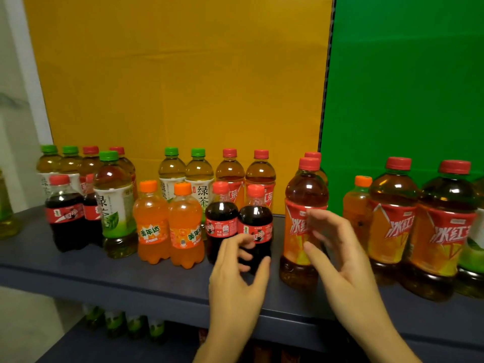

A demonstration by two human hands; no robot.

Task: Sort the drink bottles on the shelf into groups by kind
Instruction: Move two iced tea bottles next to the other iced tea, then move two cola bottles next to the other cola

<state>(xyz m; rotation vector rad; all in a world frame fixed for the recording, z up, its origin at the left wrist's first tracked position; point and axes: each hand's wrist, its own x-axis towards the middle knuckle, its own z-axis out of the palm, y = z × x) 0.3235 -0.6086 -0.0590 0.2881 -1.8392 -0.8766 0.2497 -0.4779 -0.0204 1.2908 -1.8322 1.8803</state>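
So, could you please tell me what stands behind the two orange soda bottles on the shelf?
Two green-capped green tea bottles stand behind the orange soda bottles, before the yellow board. The sodas cover their lower halves and the shelf beneath them.

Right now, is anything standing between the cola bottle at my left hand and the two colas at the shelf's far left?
Yes. Its neighbouring cola, two orange soda bottles and a tall green tea bottle stand in the front row between the cola bottle at your left hand and the left cola pair.
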